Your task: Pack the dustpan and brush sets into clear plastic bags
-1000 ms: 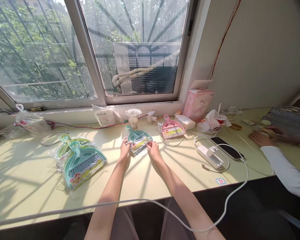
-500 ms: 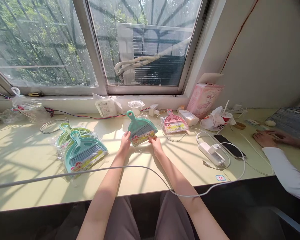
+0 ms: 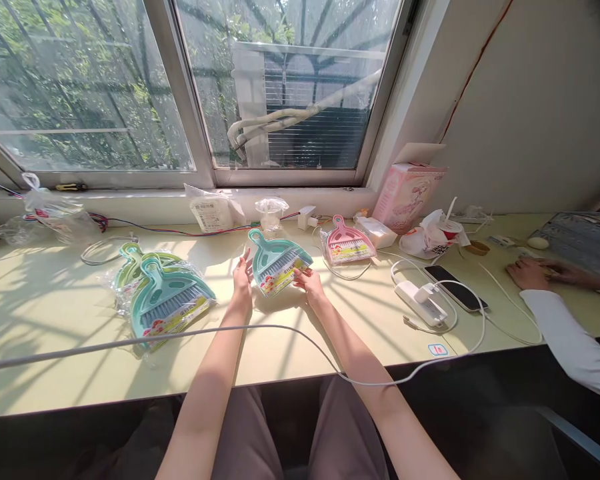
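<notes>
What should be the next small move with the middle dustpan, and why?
Perhaps close the left hand on the left edge of the middle dustpan: that hand looks open beside the edge, while the right hand grips the right end, so a second hold would likely steady it.

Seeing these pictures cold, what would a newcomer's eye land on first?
Probably the small teal dustpan set in mid-view, held in the right hand, the left hand beside it. Then the overlapping green and teal sets to its left and the pink set to its right. Behind, a bright window fills much of the upper view.
</notes>
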Tool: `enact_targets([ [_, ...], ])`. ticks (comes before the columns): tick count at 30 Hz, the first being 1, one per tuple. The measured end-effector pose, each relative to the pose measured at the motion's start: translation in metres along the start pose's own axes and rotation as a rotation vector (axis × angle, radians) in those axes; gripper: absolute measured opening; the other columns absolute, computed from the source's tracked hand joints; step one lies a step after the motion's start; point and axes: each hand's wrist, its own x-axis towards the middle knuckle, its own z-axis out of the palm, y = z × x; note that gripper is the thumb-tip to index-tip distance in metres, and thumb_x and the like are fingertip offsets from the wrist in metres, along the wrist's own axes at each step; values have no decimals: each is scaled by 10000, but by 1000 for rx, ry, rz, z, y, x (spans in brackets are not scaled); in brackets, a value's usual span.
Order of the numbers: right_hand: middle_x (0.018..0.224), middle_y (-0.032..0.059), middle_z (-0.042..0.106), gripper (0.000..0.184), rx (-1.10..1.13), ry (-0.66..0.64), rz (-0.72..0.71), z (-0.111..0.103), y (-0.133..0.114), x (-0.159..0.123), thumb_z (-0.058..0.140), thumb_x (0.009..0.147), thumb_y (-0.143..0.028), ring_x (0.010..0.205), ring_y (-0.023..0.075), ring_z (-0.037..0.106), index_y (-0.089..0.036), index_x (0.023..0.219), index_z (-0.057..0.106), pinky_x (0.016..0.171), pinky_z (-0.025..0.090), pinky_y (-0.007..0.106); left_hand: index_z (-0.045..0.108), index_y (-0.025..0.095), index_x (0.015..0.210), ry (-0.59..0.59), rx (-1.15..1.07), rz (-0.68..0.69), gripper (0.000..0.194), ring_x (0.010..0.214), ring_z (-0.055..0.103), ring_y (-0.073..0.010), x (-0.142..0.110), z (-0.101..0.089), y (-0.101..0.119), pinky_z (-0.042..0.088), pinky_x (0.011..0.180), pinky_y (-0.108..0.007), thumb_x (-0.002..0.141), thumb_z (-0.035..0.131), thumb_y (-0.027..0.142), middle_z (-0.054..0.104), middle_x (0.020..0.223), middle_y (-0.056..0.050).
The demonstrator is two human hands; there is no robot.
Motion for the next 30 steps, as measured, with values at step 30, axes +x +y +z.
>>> enact_targets([
  [30, 688, 69, 729, 658, 107, 582, -288, -52, -67, -6, 600, 1065, -863, 673, 274, 760, -245, 988, 816, 618, 612, 386, 732, 141, 1453, 42, 40, -86, 333, 1424, 781, -332, -25, 20, 5, 633, 1222, -459, 1190, 572, 267, 873, 1322, -173],
])
